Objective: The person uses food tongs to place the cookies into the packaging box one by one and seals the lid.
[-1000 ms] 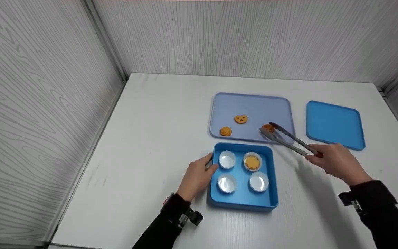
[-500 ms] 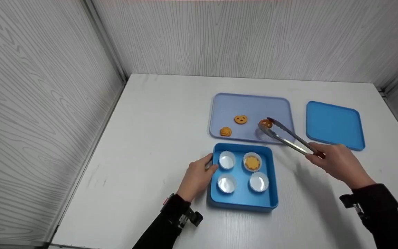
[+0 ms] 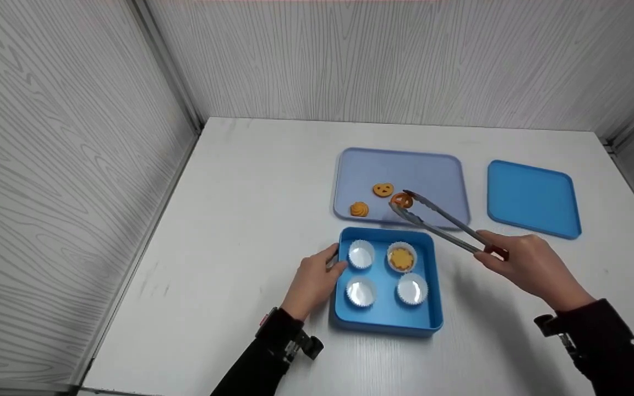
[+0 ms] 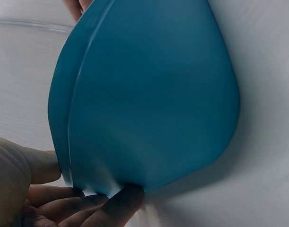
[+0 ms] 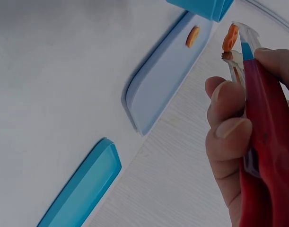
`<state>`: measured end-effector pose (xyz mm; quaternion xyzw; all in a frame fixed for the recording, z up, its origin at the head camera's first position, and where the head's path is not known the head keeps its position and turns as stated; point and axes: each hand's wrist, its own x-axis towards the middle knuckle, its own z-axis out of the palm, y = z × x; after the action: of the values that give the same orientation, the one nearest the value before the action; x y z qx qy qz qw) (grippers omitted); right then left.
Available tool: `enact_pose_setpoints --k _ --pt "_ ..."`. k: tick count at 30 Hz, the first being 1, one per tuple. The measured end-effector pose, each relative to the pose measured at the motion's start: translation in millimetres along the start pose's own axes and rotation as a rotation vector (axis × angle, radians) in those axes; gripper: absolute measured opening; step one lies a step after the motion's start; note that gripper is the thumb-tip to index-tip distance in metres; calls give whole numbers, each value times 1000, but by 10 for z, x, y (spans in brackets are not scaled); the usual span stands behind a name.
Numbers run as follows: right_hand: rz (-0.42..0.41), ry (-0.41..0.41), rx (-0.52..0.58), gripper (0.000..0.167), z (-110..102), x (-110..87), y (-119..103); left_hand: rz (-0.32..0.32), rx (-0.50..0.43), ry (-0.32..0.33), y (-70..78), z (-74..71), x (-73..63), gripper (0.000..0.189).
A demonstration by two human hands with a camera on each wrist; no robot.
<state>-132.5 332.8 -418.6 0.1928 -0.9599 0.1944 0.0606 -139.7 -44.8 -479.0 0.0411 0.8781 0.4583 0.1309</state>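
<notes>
My right hand grips red-handled metal tongs, whose tips pinch a brown pretzel-shaped cookie. In the right wrist view the pretzel cookie hangs between the tong tips. It overlaps the front part of the lavender tray in the head view. My left hand holds the left wall of a blue box, thumb at the rim and fingers along the outside. Inside stand several white fluted paper cups; the back right one contains a yellow flower-shaped cookie.
On the lavender tray lie a cookie with a face-like pattern and a swirled cookie. A shallow blue tray lies at the right. Pale wood-grain panels border the white table at the back and sides.
My right hand has lifted the pretzel cookie with the tongs and moved it left, toward the other cookies. My left hand and the blue box have stayed in place.
</notes>
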Motion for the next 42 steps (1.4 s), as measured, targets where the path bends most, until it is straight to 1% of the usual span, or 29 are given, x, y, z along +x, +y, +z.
enact_pose_setpoints --k 6,11,14,20,23,31,42 --pt "6 -54 25 35 7 -6 -170 -10 -5 -2 3 2 5 54" --pt "32 -112 80 40 23 -17 -278 -12 -5 -3 -5 6 11 55" --pt "46 -160 101 41 34 -11 -320 -4 -7 1 -14 6 6 54" --pt "36 -236 104 38 68 17 -358 23 -10 4 -33 11 6 54" --pt "38 -267 110 38 76 28 -368 15 -14 -2 -32 12 10 54" --pt "33 -287 118 41 70 20 -388 -7 -21 -11 -25 18 22 55" --pt "-35 -296 119 40 129 6 -356 -13 -24 -8 -17 13 20 55"
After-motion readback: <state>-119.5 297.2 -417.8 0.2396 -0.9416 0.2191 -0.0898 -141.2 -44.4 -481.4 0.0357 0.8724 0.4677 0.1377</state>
